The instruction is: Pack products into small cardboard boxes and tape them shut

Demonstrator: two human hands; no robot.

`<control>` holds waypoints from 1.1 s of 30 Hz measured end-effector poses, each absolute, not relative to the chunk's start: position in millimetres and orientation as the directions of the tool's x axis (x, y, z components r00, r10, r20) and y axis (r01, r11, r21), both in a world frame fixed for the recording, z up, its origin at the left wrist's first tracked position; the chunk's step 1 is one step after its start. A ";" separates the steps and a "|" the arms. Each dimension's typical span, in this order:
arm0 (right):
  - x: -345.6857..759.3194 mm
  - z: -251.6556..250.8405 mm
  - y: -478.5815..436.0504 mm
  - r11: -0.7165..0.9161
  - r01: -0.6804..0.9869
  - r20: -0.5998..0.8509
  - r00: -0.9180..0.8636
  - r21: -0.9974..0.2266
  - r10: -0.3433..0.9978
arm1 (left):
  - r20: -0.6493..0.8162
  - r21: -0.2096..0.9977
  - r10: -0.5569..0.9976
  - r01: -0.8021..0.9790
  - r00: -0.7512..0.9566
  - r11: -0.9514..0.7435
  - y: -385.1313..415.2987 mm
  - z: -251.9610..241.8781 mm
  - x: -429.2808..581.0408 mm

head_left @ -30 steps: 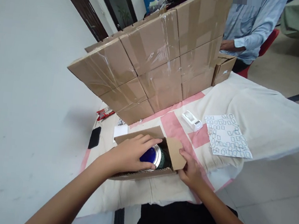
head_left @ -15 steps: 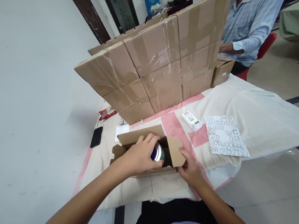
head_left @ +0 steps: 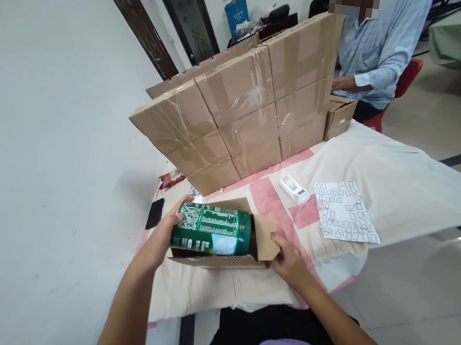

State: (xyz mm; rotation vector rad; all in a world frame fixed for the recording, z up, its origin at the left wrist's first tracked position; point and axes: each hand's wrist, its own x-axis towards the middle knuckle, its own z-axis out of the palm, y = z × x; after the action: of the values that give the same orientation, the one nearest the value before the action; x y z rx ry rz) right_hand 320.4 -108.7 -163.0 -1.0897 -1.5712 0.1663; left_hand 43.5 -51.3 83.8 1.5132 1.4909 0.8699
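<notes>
A green printed can (head_left: 217,229) lies on its side at the mouth of an open cardboard box (head_left: 219,262). My left hand (head_left: 164,231) is wrapped round the can's left end, thumb on the near side and fingertips at the far edge. At the box's right end, my right hand (head_left: 289,258) pinches a raised cardboard flap (head_left: 265,238). The can covers most of the box's inside, so what is beneath it is hidden.
Behind the box stands a wall of taped cartons (head_left: 246,113). A white device (head_left: 294,190) and a sheet of drawn squares (head_left: 345,212) lie to the right. A phone (head_left: 155,213) and a red packet (head_left: 171,179) are at left. A person (head_left: 380,51) sits beyond.
The can, earlier deep inside the box with only its metal end showing, is now raised and lies sideways. My left hand has shifted left with it. My right hand stays on the flap.
</notes>
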 end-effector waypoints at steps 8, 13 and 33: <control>324.0 -161.2 -107.3 0.492 0.405 0.563 0.074 -0.771 0.823 | -0.344 0.933 0.934 0.151 0.098 0.328 -52.8 57.3 76.4; 324.1 -158.2 -105.7 0.493 0.367 0.543 0.041 -0.789 0.838 | -0.256 0.914 0.955 0.359 0.147 0.190 -58.1 58.2 66.7; 323.0 -147.9 -107.7 0.521 0.381 0.581 0.054 -0.764 0.812 | 0.197 0.686 0.950 0.659 0.241 -0.310 -73.0 51.0 72.0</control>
State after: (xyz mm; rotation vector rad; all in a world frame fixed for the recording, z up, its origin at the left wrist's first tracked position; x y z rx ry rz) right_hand 323.0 -107.7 -147.9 -1.0595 -1.5523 0.4455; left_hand 72.0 -73.0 51.0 2.0528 1.4671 0.8298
